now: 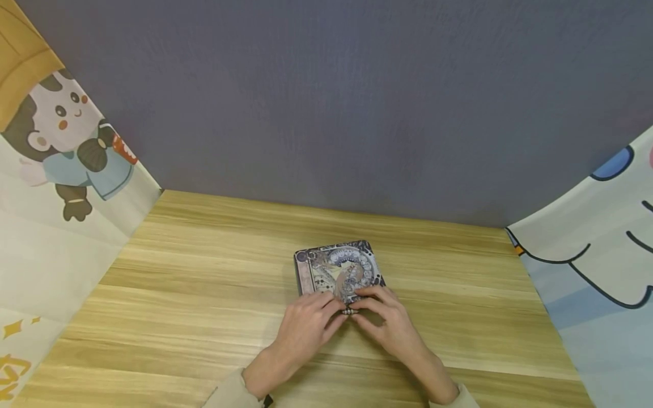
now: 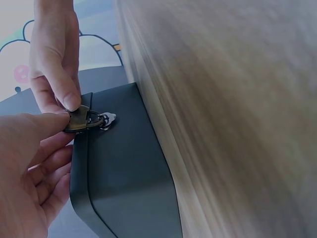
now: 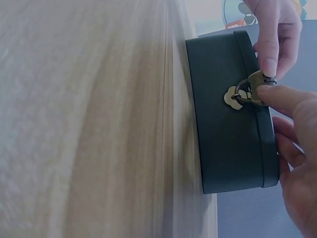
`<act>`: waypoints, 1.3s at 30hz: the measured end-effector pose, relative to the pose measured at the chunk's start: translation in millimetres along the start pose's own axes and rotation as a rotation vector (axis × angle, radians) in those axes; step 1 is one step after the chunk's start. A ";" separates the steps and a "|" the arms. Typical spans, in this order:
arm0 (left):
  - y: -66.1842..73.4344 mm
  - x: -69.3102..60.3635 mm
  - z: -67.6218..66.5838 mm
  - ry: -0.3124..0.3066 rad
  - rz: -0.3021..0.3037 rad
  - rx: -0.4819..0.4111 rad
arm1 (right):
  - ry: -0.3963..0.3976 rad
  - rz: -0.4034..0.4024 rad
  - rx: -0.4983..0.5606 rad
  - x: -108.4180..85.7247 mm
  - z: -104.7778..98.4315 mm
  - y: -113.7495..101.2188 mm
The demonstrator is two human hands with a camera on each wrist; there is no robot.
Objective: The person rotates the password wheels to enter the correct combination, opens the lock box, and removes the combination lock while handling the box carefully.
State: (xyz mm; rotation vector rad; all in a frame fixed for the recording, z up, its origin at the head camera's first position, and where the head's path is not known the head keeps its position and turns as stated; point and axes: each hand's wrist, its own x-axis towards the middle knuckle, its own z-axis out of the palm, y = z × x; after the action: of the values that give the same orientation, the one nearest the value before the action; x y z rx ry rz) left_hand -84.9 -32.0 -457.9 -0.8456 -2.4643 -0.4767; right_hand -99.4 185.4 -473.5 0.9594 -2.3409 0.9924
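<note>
Left hand and right hand together pinch a bronze-coloured padlock at the near side of a dark lidded box, its shackle hooked at a scalloped plate; the box stands on the wood-grain counter.

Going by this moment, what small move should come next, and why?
Perhaps a light tug on the padlock, testing whether it opens: its shackle passes through the clasp on the box, and the left hand and right hand both pinch its body.
</note>
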 end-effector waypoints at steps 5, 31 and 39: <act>0.1 -0.2 0.3 -0.003 0.003 0.003 | -0.004 0.007 -0.005 -0.6 -0.4 -0.5; 1.4 -0.1 -0.3 -0.004 -0.020 -0.005 | -0.007 0.007 0.005 -0.3 -0.8 -0.6; 2.2 0.7 -0.6 -0.001 -0.029 -0.005 | -0.011 0.009 -0.002 0.2 -1.3 -0.8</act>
State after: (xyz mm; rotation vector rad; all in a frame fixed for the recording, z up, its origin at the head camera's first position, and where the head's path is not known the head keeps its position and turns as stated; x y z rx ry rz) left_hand -83.8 -30.3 -456.7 -0.8125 -2.4802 -0.4930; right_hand -98.8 185.8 -472.2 0.9570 -2.3563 0.9901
